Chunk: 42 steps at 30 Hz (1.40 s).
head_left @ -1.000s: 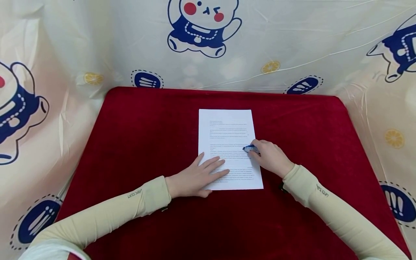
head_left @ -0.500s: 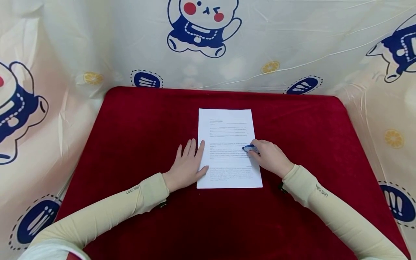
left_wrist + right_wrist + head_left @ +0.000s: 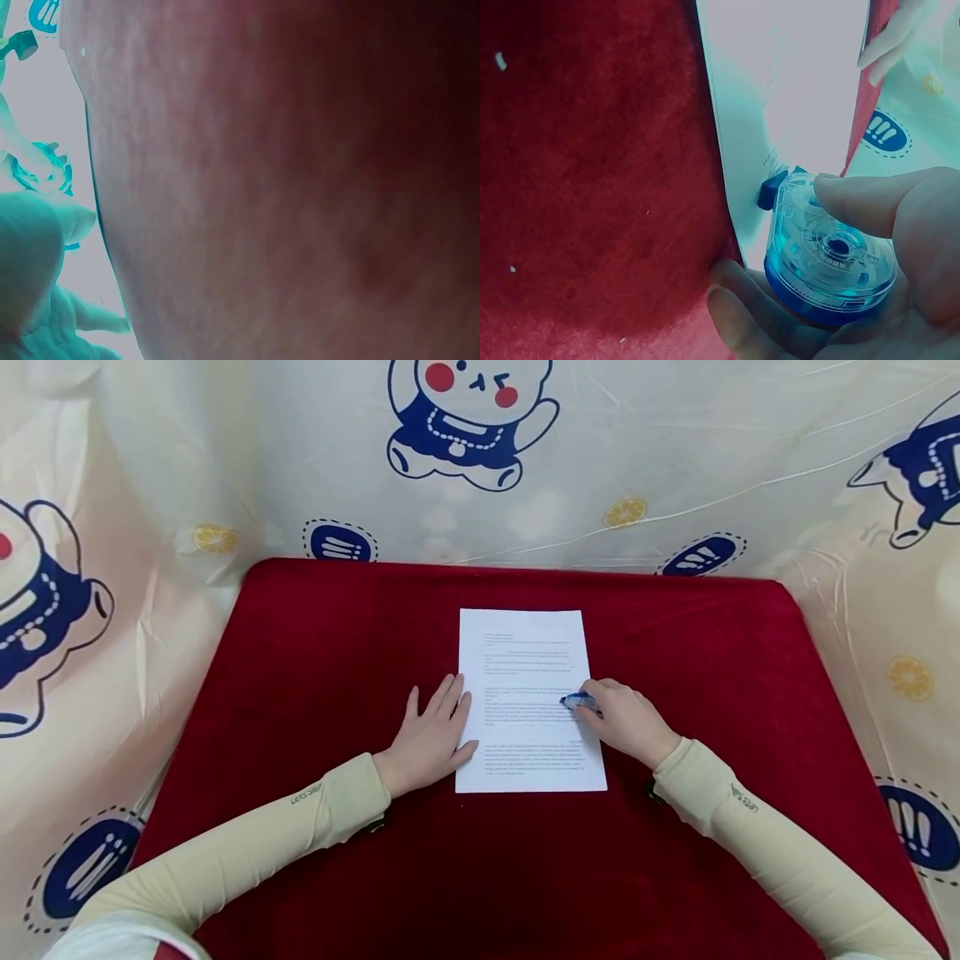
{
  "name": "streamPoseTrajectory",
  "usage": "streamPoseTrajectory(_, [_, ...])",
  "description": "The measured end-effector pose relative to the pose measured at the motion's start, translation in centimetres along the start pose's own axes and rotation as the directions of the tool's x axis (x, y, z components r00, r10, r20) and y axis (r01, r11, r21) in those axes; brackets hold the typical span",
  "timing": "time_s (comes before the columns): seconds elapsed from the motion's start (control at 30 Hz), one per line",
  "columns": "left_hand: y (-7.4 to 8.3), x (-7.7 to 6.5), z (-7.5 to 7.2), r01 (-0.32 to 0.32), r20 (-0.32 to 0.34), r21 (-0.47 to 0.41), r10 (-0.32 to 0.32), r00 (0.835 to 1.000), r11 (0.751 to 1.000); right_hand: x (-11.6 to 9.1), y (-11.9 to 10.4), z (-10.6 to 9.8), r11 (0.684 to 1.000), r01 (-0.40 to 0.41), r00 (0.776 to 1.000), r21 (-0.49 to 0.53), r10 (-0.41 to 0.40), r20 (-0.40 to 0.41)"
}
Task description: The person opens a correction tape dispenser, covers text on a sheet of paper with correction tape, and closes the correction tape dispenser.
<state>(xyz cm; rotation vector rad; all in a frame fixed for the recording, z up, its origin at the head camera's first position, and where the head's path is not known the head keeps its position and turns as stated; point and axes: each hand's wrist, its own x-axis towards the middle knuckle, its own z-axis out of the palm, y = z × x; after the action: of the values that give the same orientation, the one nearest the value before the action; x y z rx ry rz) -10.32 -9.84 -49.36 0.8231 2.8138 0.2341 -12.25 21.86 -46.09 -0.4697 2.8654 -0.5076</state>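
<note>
Gripping blue correction tape (image 3: pixel 576 701): right hand (image 3: pixel 626 721) | left hand (image 3: pixel 432 737) flat, fingers straight, at paper (image 3: pixel 525 652) edge

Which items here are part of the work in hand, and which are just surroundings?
In use:
- sheet, printed, flat on the cloth
- correction tape, blue, tip on the sheet
- right hand, gripping the correction tape
- left hand, flat at the sheet's left edge

Just there:
- red cloth
- cartoon backdrop

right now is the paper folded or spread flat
Spread flat: the paper lies unfolded on the red cloth, all four corners down, left hand resting on its edge.
</note>
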Motion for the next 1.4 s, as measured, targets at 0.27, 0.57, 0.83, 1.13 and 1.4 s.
streamPoseTrajectory(0.27, [-0.6,0.5,-0.9,-0.089,0.037,0.057,0.087,0.996,0.994,-0.2,0.0,-0.7,0.998,0.049,0.993,-0.044,-0.053,-0.103])
streamPoseTrajectory(0.57, [-1.5,1.4,-0.8,-0.096,0.082,0.101,0.088,0.993,0.99,-0.6,-1.4,-0.7,0.997,0.079,0.997,0.027,-0.079,-0.007])
streamPoseTrajectory(0.83, [-1.9,1.7,-1.3,-0.084,0.115,0.116,0.071,0.991,0.99,-0.8,-1.9,0.0,0.987,0.142,0.987,0.073,-0.147,0.06])
streamPoseTrajectory(1.13, [-2.2,2.1,-1.3,-0.091,0.121,0.076,0.081,0.989,0.993,-1.1,-2.4,0.9,0.958,0.252,0.958,0.136,-0.266,0.103])
streamPoseTrajectory(1.4, [-2.2,2.3,-1.3,-0.08,0.135,0.078,0.069,0.988,0.994,-1.2,-3.2,1.1,0.938,0.328,0.931,0.11,-0.341,0.132])
